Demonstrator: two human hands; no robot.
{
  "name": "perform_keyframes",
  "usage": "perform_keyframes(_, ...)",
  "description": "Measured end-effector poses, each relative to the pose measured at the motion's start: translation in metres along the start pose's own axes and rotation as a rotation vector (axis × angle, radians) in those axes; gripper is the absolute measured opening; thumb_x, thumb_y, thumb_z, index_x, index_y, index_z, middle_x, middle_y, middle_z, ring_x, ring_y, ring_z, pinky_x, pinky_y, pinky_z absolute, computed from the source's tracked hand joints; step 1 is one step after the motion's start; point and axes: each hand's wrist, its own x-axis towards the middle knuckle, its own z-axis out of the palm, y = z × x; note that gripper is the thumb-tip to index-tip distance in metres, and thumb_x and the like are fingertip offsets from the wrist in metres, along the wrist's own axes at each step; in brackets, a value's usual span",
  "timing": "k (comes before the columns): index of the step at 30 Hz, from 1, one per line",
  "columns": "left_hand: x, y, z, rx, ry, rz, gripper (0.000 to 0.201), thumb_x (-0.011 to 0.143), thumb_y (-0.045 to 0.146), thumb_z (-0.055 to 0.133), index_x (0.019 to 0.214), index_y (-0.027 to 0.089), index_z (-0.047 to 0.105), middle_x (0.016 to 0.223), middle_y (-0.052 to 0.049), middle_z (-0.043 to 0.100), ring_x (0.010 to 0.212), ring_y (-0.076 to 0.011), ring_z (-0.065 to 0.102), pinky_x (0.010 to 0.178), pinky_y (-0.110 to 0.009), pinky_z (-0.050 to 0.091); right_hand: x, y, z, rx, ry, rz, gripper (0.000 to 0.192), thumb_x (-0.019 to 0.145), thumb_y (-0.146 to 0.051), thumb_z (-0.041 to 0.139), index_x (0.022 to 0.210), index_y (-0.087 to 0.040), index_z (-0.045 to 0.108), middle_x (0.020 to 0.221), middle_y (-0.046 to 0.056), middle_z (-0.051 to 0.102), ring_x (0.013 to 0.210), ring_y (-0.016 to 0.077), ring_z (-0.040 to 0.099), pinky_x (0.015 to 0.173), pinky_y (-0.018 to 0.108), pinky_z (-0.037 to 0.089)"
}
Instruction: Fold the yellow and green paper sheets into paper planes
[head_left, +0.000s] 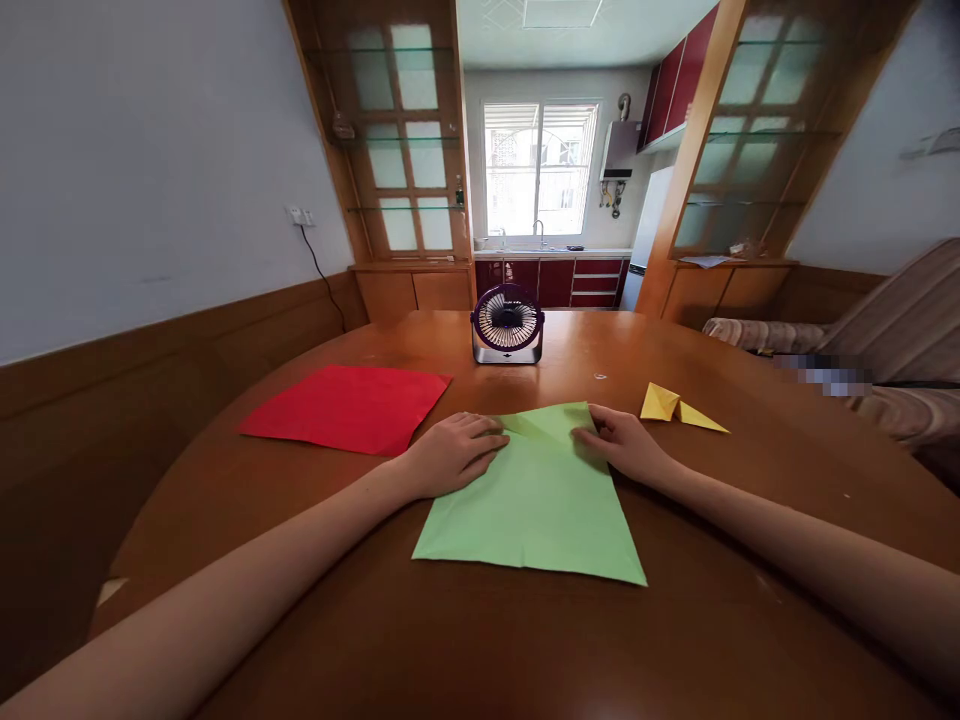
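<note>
A sheet of light green paper [532,510] lies on the table in front of me, with a crease at the middle of its near edge. Its far right corner is raised and bends over a little. My left hand [457,452] rests on the far left part of the sheet, fingers stretched out flat and palm down. At the far right corner, my right hand [624,443] pinches the paper's edge between thumb and fingers. To the left of my left hand lies a flat red sheet of paper [349,408]. A folded yellow paper piece [679,408] sits beyond my right hand.
The round-edged brown wooden table [525,660] carries a small purple desk fan [508,322] at its far middle. A striped sofa [892,340] stands at the right. A black cord [321,270] hangs from a wall socket at the left. Behind are cabinets and a kitchen window.
</note>
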Motion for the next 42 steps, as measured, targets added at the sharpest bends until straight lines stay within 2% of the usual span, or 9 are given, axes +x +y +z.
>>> perform_keyframes(4,-0.002,-0.005,0.004,-0.068,-0.078,-0.066,0.040,0.101,0.033,0.035,0.135,0.023,0.053,0.143,-0.008,0.049,0.129,-0.0236,0.048,0.111,-0.045,0.034,0.000,0.008,0.002,-0.103,0.094,0.024,0.064,0.085,-0.033,0.059,0.144,-0.019,0.036,0.103,0.009,0.063,0.074,0.0186,0.059,0.068,0.036,0.054)
perform_keyframes(7,-0.002,-0.006,0.004,-0.107,-0.144,-0.103,0.044,0.101,0.037,0.035,0.141,0.024,0.046,0.150,-0.008,0.040,0.137,-0.0237,0.040,0.114,-0.046,0.029,0.000,0.009,0.003,-0.175,0.163,-0.091,0.074,0.084,-0.031,0.060,0.149,-0.020,0.025,0.125,0.015,0.052,0.106,0.0281,0.057,0.089,0.047,0.051)
perform_keyframes(11,0.000,-0.007,0.004,-0.147,-0.183,-0.137,0.046,0.101,0.040,0.035,0.144,0.025,0.041,0.152,-0.006,0.037,0.141,-0.0232,0.033,0.116,-0.046,0.026,-0.002,-0.001,0.003,-0.310,0.174,-0.241,0.054,0.087,-0.027,0.055,0.139,-0.023,0.042,0.138,0.015,0.044,0.130,0.0323,0.041,0.106,0.056,0.037)
perform_keyframes(14,0.000,-0.006,0.003,-0.139,-0.185,-0.169,0.047,0.101,0.042,0.035,0.145,0.025,0.040,0.151,-0.006,0.037,0.141,-0.0234,0.033,0.116,-0.045,0.026,-0.004,-0.009,0.000,-0.316,0.047,-0.363,0.026,0.092,-0.023,0.050,0.114,-0.023,0.064,0.118,0.011,0.063,0.110,0.0258,0.058,0.098,0.050,0.045)
perform_keyframes(18,0.001,-0.002,0.003,-0.094,-0.179,-0.228,0.050,0.100,0.046,0.034,0.144,0.024,0.042,0.150,-0.007,0.039,0.139,-0.0254,0.036,0.115,-0.045,0.028,-0.006,-0.022,-0.004,-0.264,-0.135,-0.420,0.026,0.095,-0.027,0.048,0.109,-0.020,0.069,0.101,0.009,0.072,0.091,0.0196,0.067,0.086,0.039,0.053)
perform_keyframes(22,0.004,0.004,0.003,-0.033,-0.182,-0.275,0.053,0.099,0.048,0.032,0.142,0.020,0.046,0.147,-0.011,0.043,0.136,-0.0277,0.042,0.112,-0.045,0.031,-0.006,-0.033,-0.005,-0.372,-0.281,-0.357,0.034,0.098,-0.034,0.044,0.111,-0.017,0.070,0.112,0.012,0.070,0.100,0.0227,0.067,0.088,0.040,0.053)
perform_keyframes(26,0.005,0.010,0.000,0.021,-0.128,-0.300,0.051,0.098,0.049,0.036,0.135,0.019,0.054,0.139,-0.012,0.054,0.126,-0.0287,0.052,0.104,-0.045,0.039,-0.007,-0.032,-0.007,-0.494,-0.310,-0.315,0.041,0.100,-0.041,0.039,0.117,-0.017,0.068,0.127,0.014,0.063,0.115,0.0280,0.062,0.098,0.047,0.048)
perform_keyframes(33,0.009,0.019,-0.008,0.164,-0.111,-0.302,0.038,0.096,0.039,0.042,0.115,0.016,0.065,0.103,-0.012,0.068,0.094,-0.0277,0.064,0.085,-0.042,0.045,0.009,-0.014,-0.003,-0.572,-0.393,-0.252,0.059,0.098,-0.054,0.034,0.133,-0.011,0.055,0.139,0.019,0.052,0.129,0.0327,0.050,0.112,0.057,0.032)
perform_keyframes(42,0.009,0.019,-0.011,0.219,-0.089,-0.272,0.035,0.096,0.031,0.040,0.099,0.016,0.071,0.085,-0.010,0.064,0.081,-0.0241,0.061,0.072,-0.038,0.045,0.055,0.006,0.001,-0.546,-0.587,-0.243,0.052,0.099,-0.032,0.038,0.148,-0.014,0.035,0.153,0.016,0.033,0.142,0.0304,0.030,0.117,0.061,0.016)
